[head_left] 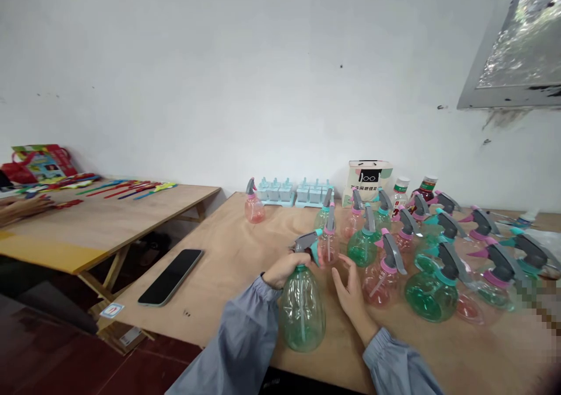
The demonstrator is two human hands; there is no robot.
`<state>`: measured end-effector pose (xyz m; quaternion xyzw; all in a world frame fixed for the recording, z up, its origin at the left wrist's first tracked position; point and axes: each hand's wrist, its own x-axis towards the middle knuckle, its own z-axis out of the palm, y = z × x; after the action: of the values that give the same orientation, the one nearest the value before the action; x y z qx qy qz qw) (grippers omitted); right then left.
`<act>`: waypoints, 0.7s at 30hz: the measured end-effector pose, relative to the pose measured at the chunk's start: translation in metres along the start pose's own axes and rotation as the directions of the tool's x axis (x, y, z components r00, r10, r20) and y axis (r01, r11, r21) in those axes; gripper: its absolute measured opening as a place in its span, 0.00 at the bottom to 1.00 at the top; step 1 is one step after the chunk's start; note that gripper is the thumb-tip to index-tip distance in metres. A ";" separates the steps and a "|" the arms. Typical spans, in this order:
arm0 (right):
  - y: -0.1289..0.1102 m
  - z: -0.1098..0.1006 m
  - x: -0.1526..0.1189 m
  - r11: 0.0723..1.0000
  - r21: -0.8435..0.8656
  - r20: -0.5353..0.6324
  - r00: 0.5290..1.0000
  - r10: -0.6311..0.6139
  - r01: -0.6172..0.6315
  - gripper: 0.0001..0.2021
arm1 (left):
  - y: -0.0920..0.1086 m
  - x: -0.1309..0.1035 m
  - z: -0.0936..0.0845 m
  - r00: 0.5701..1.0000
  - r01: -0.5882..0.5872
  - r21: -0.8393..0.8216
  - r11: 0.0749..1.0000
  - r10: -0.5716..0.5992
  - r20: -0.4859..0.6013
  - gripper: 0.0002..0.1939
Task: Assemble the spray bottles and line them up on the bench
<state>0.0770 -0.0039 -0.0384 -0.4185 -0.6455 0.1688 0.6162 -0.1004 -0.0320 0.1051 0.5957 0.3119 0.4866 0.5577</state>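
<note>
My left hand (287, 268) grips the neck of a clear green spray bottle (302, 310) with a grey and teal trigger head, held upright at the near edge of the wooden table (228, 266). Just right of the bottle, my right hand (350, 290) is open with fingers apart and holds nothing. Right behind it stands a pink spray bottle (380, 278), with another small pink spray bottle (328, 240) behind the green bottle's head. Both of my sleeves are grey-blue.
Several pink and green spray bottles (438, 266) crowd the table's right half. A lone pink bottle (253, 203), pale blue moulds (293, 191), a white box (367, 179) and two capped bottles stand at the back. A black phone (170, 277) lies left. A second table (96, 225) carries coloured sticks.
</note>
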 end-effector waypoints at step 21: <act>0.001 -0.004 0.005 0.999 -0.042 -0.013 1.000 -0.028 0.027 0.10 | -0.007 0.005 0.011 0.978 -0.122 0.047 0.991 0.128 -0.167 0.12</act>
<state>0.0817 -0.0013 -0.0349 -0.4236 -0.6505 0.1437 0.6138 -0.0877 -0.0305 0.1002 0.5807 0.3290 0.5636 0.4867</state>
